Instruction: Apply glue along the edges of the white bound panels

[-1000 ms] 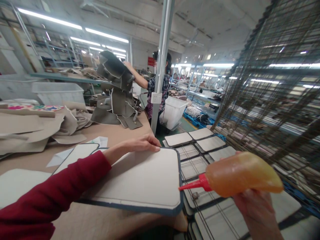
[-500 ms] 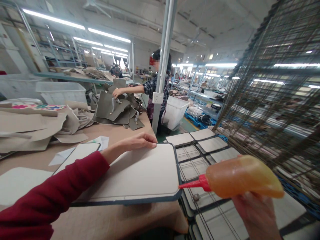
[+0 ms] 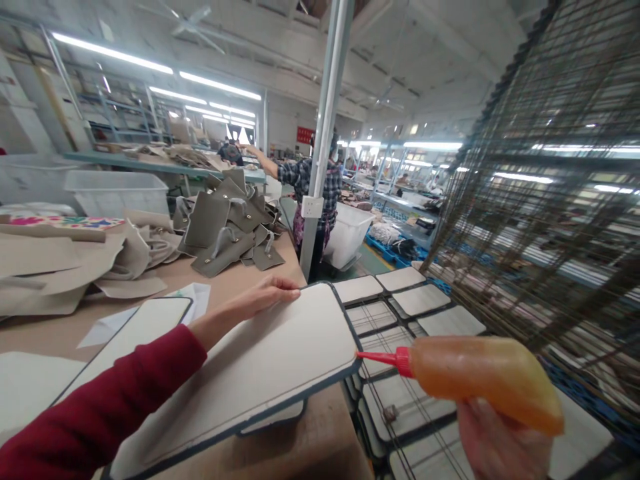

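My left hand [image 3: 265, 297] grips the far edge of a white panel [image 3: 270, 360] with rounded corners and a dark blue-grey edge, thumb on top. The panel is tilted and held above the table. In my right hand [image 3: 500, 437] lies a squeeze bottle [image 3: 480, 377] of amber liquid, its red nozzle [image 3: 383, 358] pointing left. The nozzle tip meets the panel's near right corner. Under the panel, part of another white panel [image 3: 275, 417] shows. A further dark-edged panel [image 3: 145, 330] lies on the table by my left forearm.
Several similar panels [image 3: 423, 300] lie on a wire rack at right, beneath a tall raised stack of wire racks [image 3: 540, 147]. Grey-brown pieces with straps [image 3: 225, 233] and beige pieces [image 3: 45, 260] cover the table's far side. A metal post [image 3: 320, 153] stands ahead; behind it is a co-worker [image 3: 330, 193].
The panel has turned, its near left end swinging toward me, uncovering the one below. The bottle's nozzle stays at the corner. The co-worker's arm has left the grey-brown pieces and stretches farther back.
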### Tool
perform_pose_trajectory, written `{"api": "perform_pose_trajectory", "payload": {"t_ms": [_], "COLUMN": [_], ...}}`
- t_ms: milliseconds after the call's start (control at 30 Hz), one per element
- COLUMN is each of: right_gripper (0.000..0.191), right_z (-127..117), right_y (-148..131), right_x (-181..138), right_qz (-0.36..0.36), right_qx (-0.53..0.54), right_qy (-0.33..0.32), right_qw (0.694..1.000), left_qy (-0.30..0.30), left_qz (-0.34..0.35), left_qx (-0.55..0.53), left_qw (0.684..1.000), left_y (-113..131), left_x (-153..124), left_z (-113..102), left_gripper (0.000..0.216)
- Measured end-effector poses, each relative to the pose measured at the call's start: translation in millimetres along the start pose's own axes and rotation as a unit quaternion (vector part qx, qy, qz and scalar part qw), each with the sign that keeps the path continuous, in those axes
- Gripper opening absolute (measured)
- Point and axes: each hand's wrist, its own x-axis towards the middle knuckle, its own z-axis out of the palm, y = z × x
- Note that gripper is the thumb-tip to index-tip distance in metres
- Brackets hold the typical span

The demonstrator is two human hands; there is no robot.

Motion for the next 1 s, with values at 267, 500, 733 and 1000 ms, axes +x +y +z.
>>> {"api": "perform_pose_trajectory", "payload": {"t_ms": [267, 500, 733, 1000], "right_gripper": [0.059, 0.053, 0.046, 0.053], "right_z": [4.0, 14.6, 25.2, 26.0], "right_y": [5.3, 2.0, 2.8, 11.2], "right_x": [-1.9, -3.7, -5.9, -5.4], "right_qz": [-0.011, -0.013, -0.037, -0.035], "right_qx": [-0.010, -0.026, -0.034, -0.010], "right_qy": [0.016, 0.015, 0.054, 0.029], "right_qw": [1.000, 0.999, 0.997, 0.999], "left_qy": [0.023, 0.064, 0.074, 0.102], "left_qz": [-0.014, -0.011, -0.003, -0.014], "left_qx": [-0.027, -0.050, -0.074, -0.123], "left_qw": [0.999, 0.997, 0.995, 0.987], "left_y": [-0.2, -1.2, -16.1, -16.9], "left_x": [-1.3, -2.7, 0.5, -2.6], "left_z": [0.8, 1.1, -4.1, 3.8], "left_gripper": [0.030, 0.031, 0.030, 0.034]}}
